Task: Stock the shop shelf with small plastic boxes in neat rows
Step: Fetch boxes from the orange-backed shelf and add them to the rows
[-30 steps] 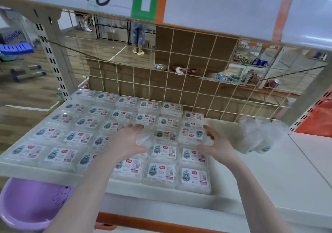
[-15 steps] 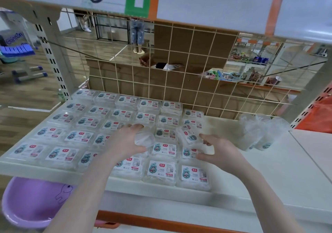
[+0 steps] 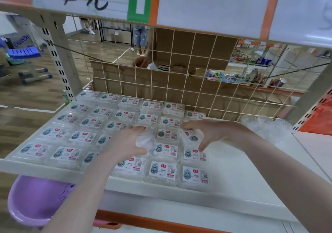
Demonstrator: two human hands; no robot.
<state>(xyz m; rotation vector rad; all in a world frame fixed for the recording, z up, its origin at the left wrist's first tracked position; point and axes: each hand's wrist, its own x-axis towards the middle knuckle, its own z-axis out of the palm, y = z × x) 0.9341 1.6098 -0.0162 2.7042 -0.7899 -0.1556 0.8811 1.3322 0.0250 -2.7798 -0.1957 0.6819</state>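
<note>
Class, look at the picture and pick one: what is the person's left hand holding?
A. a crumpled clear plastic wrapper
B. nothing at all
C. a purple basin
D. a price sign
A: the left hand has its fingers and thumb curled round a crumpled clear plastic wrapper, held over the rows of small plastic boxes.

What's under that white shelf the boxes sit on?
Below the white shelf a purple plastic basin shows at the lower left. The shelf and the left arm cover part of it, so what is inside cannot be seen.

Bright even light, soft focus, bowed edges.
</note>
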